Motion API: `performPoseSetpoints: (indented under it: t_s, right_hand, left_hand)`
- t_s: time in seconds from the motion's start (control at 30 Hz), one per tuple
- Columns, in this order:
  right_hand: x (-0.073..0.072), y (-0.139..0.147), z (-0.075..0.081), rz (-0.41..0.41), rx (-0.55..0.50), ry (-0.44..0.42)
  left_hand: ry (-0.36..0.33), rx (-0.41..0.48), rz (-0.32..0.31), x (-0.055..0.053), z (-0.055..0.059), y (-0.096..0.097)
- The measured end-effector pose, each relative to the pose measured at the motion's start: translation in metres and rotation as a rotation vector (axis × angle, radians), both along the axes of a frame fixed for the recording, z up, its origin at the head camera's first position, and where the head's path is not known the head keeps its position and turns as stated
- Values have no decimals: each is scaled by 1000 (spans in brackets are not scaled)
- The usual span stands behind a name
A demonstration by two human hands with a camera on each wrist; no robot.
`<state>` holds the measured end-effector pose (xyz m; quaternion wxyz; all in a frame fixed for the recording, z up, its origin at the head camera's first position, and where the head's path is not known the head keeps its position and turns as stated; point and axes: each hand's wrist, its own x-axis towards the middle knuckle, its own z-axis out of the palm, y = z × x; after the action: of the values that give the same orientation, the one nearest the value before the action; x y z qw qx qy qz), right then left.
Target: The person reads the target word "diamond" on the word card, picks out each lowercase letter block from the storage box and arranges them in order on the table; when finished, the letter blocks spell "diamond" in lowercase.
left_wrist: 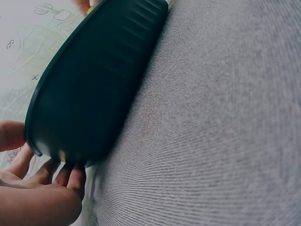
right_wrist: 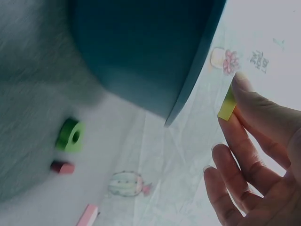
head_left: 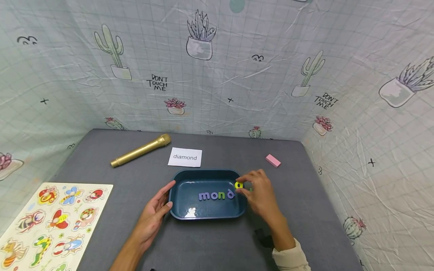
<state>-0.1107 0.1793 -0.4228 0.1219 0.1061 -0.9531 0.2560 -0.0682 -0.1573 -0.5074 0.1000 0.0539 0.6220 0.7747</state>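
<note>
A dark teal tray (head_left: 207, 215) lies on the table with several letters, reading "mond": a purple m (head_left: 204, 196), a purple o (head_left: 214, 195), a green n (head_left: 221, 195) and a purple d (head_left: 230, 194). My left hand (head_left: 154, 214) rests its fingers along the tray's left outer wall; in the left wrist view one fingertip touches the rim. Over the far right corner, my right hand (head_left: 261, 194) pinches a small yellow letter (head_left: 239, 185) between thumb and finger. The right wrist view shows this yellow letter (right_wrist: 227, 105) edge-on, above the rim.
A green letter (right_wrist: 70, 135) and a small red piece (right_wrist: 62, 167) lie right of the tray. Behind are a white "diamond" card (head_left: 185, 157), a gold microphone (head_left: 140, 150) and a pink block (head_left: 272, 160). An insect picture board (head_left: 55, 226) lies left, a black object (head_left: 263, 238) front right.
</note>
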Motion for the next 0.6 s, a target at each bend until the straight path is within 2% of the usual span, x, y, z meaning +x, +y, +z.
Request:
performPoseSetpoints:
  t_s: [0.4,0.6]
  right_hand:
    - [2,33,-11,-65,10,-26]
    - [1,48,-18,-96,14,-70]
  left_hand:
    - [7,-3,2,1,0,0]
    - [-6,-14,5,1,1,0]
